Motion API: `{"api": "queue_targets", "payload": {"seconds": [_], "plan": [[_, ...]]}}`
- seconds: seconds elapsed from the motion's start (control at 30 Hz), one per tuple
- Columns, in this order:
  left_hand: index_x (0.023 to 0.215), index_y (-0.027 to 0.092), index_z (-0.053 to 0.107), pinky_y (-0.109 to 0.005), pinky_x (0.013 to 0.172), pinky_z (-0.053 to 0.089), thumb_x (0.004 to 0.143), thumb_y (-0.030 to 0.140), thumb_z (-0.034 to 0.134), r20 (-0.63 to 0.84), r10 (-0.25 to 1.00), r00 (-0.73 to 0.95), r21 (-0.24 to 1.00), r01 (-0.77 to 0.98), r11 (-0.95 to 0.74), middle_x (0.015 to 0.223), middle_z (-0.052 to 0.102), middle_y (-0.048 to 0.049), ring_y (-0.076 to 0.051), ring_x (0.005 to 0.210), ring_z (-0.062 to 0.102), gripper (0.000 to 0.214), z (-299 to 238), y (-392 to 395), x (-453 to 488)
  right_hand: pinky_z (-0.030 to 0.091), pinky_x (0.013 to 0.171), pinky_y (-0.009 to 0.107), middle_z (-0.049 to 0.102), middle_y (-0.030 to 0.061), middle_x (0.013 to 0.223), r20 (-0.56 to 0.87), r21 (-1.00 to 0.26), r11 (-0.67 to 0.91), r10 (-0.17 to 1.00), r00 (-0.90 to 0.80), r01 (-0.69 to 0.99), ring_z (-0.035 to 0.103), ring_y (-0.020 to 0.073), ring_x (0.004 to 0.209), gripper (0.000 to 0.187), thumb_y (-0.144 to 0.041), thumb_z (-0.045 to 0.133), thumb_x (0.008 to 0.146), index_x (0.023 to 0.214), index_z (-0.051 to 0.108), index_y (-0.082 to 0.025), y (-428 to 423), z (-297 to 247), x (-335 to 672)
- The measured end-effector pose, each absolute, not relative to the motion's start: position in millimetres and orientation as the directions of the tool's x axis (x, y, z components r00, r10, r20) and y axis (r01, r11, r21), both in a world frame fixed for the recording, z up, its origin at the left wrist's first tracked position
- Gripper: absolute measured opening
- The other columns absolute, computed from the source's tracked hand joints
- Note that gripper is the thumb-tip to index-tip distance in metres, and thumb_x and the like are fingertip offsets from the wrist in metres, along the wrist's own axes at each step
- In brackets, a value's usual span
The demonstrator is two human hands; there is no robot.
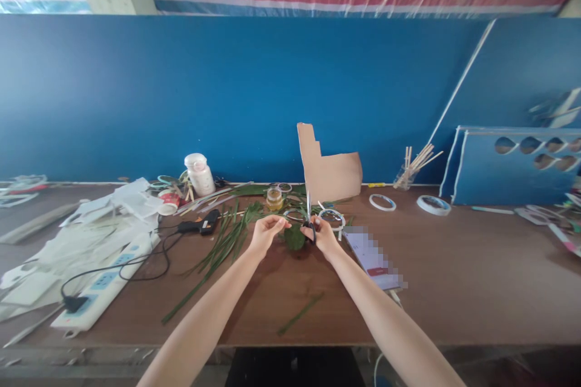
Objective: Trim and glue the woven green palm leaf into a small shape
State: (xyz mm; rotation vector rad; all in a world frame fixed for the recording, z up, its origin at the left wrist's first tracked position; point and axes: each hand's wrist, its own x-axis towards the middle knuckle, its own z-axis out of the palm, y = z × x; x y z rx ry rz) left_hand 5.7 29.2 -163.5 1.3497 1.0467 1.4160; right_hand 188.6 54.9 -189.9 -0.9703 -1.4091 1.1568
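Observation:
My left hand (265, 233) is closed in a pinch on a green leaf piece (295, 237) held just above the brown table (454, 278). My right hand (323, 234) grips a pair of scissors (309, 211) by the dark handles, blades pointing up beside the leaf. Both hands meet at the table's middle. Long green leaf strips (218, 254) lie spread to the left of my left hand.
A white power strip (104, 284) with black cable and a black glue gun (200, 225) lie left. White papers, a white bottle (200, 174), a small jar (274, 198), tape rolls (433, 204), a cardboard piece (329, 169), sticks in a cup (408, 172) and a booklet (374, 257) surround the hands.

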Motion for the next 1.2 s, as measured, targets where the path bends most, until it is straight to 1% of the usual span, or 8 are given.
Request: {"api": "queue_targets", "payload": {"seconds": [0.1, 0.33, 0.57, 0.83, 0.93, 1.03, 1.13, 1.2], "plan": [[0.071, 0.012, 0.066, -0.028, 0.068, 0.048, 0.069, 0.044, 0.068, 0.22, 0.975, -0.033, 0.973, -0.067, -0.222, 0.07, 0.071, -0.007, -0.017, 0.067, 0.064, 0.032, -166, 32, 5, 0.031, 0.05, 0.022, 0.043, -0.0065, 0.056, 0.208, -0.978, 0.206, 0.968, -0.141, -0.027, 0.04, 0.0087, 0.052, 0.033, -0.033, 0.071, 0.061, 0.063, 0.041, -0.019, 54, -189, 190], [0.075, 0.014, 0.063, -0.028, 0.063, 0.048, 0.063, 0.046, 0.072, 0.099, 0.968, -0.231, 0.961, -0.231, -0.154, 0.066, 0.069, -0.0043, -0.017, 0.064, 0.064, 0.035, -172, 40, -1, 0.032, 0.051, 0.023, 0.041, -0.0062, 0.057, 0.218, -0.976, 0.216, 0.97, -0.107, -0.027, 0.039, 0.009, 0.054, 0.035, -0.035, 0.072, 0.06, 0.064, 0.041, -0.019, 55, -188, 193], [0.075, 0.015, 0.056, -0.023, 0.055, 0.043, 0.062, 0.046, 0.07, 0.092, 0.974, -0.206, 0.932, -0.327, -0.157, 0.062, 0.061, 0.0003, -0.015, 0.062, 0.063, 0.036, -171, 42, -5, 0.031, 0.049, 0.022, 0.041, -0.0061, 0.056, 0.211, -0.977, 0.207, 0.975, -0.063, -0.057, 0.038, 0.0089, 0.053, 0.037, -0.037, 0.072, 0.059, 0.062, 0.039, -0.02, 52, -183, 191], [0.071, 0.015, 0.05, -0.017, 0.037, 0.022, 0.071, 0.042, 0.065, 0.178, 0.982, -0.062, 0.916, -0.354, -0.188, 0.059, 0.049, 0.0054, -0.001, 0.036, 0.03, 0.031, -171, 42, -4, 0.031, 0.049, 0.022, 0.041, -0.007, 0.056, 0.204, -0.974, 0.201, 0.979, -0.024, -0.105, 0.038, 0.0081, 0.052, 0.035, -0.032, 0.072, 0.059, 0.062, 0.039, -0.02, 53, -183, 193], [0.075, 0.018, 0.05, -0.017, 0.035, 0.011, 0.073, 0.047, 0.062, 0.138, 0.988, -0.066, 0.944, -0.292, -0.151, 0.05, 0.038, 0.009, -0.002, 0.034, 0.022, 0.032, -172, 42, -3, 0.031, 0.049, 0.022, 0.041, -0.0069, 0.056, 0.2, -0.974, 0.198, 0.98, -0.008, -0.114, 0.038, 0.0083, 0.052, 0.036, -0.032, 0.072, 0.058, 0.062, 0.039, -0.02, 54, -184, 193], [0.074, 0.018, 0.05, -0.018, 0.035, 0.013, 0.072, 0.05, 0.061, 0.102, 0.99, -0.093, 0.977, -0.18, -0.117, 0.044, 0.03, 0.0103, -0.004, 0.034, 0.022, 0.033, -174, 41, -1, 0.032, 0.049, 0.023, 0.04, -0.0072, 0.055, 0.19, -0.974, 0.19, 0.982, 0.009, -0.127, 0.038, 0.0085, 0.05, 0.037, -0.034, 0.072, 0.058, 0.063, 0.038, -0.02, 54, -183, 193], [0.075, 0.018, 0.053, -0.019, 0.039, 0.023, 0.075, 0.047, 0.058, 0.183, 0.964, -0.193, 0.983, 0.013, -0.184, 0.044, 0.037, 0.0088, -0.006, 0.036, 0.033, 0.03, -175, 40, 0, 0.032, 0.049, 0.023, 0.039, -0.0069, 0.054, 0.217, -0.968, 0.23, 0.968, 0.128, -0.104, 0.037, 0.0088, 0.05, 0.035, -0.034, 0.07, 0.059, 0.062, 0.037, -0.021, 56, -182, 194], [0.086, 0.019, 0.054, -0.021, 0.048, 0.035, 0.08, 0.042, 0.053, 0.296, 0.917, -0.268, 0.954, 0.133, -0.269, 0.054, 0.051, 0.0052, -0.01, 0.046, 0.048, 0.024, -177, 39, -1, 0.032, 0.05, 0.023, 0.039, -0.0063, 0.055, 0.243, -0.959, 0.272, 0.934, 0.263, -0.081, 0.037, 0.0092, 0.051, 0.033, -0.033, 0.068, 0.061, 0.061, 0.037, -0.021, 58, -182, 196]]}}
